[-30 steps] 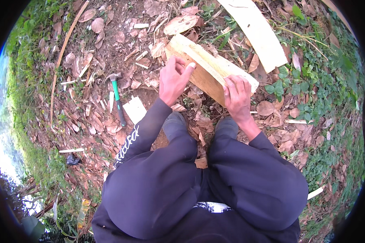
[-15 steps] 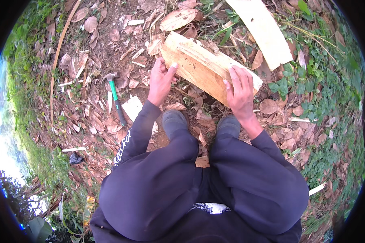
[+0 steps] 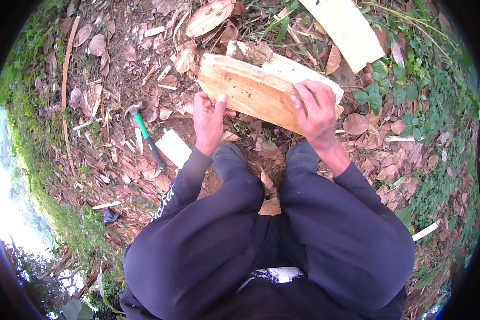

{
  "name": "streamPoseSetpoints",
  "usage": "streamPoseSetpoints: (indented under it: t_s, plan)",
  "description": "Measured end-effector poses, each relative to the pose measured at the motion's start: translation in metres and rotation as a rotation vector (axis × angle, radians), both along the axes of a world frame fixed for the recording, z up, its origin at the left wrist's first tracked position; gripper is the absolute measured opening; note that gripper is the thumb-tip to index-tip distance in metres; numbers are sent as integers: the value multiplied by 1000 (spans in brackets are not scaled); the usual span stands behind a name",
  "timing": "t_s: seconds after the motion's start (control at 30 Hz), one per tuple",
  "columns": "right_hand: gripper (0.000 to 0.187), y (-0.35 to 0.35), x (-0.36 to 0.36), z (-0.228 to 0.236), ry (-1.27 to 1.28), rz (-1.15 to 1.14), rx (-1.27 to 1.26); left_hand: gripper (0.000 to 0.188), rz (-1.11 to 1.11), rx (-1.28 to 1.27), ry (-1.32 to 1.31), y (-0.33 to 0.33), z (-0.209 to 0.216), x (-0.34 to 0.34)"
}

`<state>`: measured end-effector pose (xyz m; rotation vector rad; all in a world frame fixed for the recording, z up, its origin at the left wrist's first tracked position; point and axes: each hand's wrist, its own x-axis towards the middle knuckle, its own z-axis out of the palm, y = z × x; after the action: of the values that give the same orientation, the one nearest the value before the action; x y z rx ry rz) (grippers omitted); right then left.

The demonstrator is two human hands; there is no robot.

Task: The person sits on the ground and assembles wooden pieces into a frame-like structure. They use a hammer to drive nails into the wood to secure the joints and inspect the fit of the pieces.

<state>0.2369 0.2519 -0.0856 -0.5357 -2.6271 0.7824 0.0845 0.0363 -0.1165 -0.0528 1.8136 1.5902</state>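
in the head view, the main thing is a chunky yellowish board (image 3: pixel 250 96), sitting upper middle of the frame and slanting down toward the right. its broad face is turned to the person and a rough, splintery edge runs along the top.

the right hand (image 3: pixel 317 114) has the right end of it pinched, thumb on the broad face and fingers hooked over the top edge. the left hand (image 3: pixel 209 121) is at the lower left corner, fingers curled and thumb up against the wood, but i honestly can't tell if it's really gripping or just touching, since the fingertips are partly hidden.

just behind the board, a paler piece of wood (image 3: pixel 298 73) pokes out, and there's a big pale plank (image 3: pixel 349 34) in the upper right. left of centre there's a hammer (image 3: pixel 145 132) with a green and black handle lying on the leaf litter, with a flat pale offcut (image 3: pixel 173 148) right near it. a long thin curved strip (image 3: pixel 65 90) lies in the upper left. two dark shoes (image 3: pixel 228 158) show mid-frame below the board, green plants (image 3: pixel 397 96) over on the right.
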Motion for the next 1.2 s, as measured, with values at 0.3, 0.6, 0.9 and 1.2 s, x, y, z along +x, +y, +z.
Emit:
streamPoseSetpoints:
  t_s: [0.3,0.6,0.9,1.2]
  plan:
    - [40,4,3,1,-47,-2,-39,22,2,21,-11,-3,2,5]
    - [40,6,3,3,-74,15,-58,21,-5,2,-61,-3,6,3]
    - [42,8,0,5,-131,4,-91,22,-10,41,-111,-3,12,-1]
    - [36,3,-2,11,-155,-7,7,37,-8,66,-121,-11,13,9]
